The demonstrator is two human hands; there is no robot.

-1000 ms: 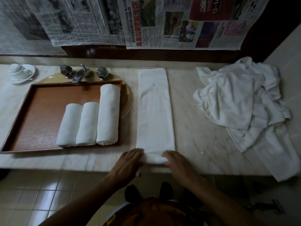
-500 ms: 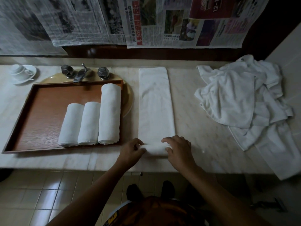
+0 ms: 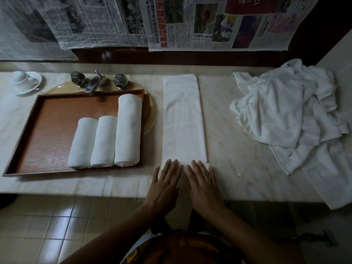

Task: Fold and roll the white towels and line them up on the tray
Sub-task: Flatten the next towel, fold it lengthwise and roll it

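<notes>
A white towel point(image 3: 182, 119), folded into a long narrow strip, lies on the marble counter and runs away from me. Its near end is rolled up under my palms. My left hand point(image 3: 165, 183) and my right hand point(image 3: 203, 183) lie flat side by side on that roll, fingers straight and pointing away. To the left a brown wooden tray point(image 3: 47, 130) holds three rolled white towels point(image 3: 106, 138) side by side; the right one is longest. A heap of loose white towels point(image 3: 289, 115) lies at the right.
The tray sits over a yellow basin point(image 3: 151, 111) with a metal tap and two knobs point(image 3: 96, 80) behind it. A white cup and saucer point(image 3: 25, 81) stands at the far left. Newspaper sheets point(image 3: 190, 21) hang on the back wall. Some heap cloth hangs over the counter's front edge.
My hands pinched the roll's two ends before; now they lie flat on top of it with straight fingers. The roll has moved a little farther up the strip.
</notes>
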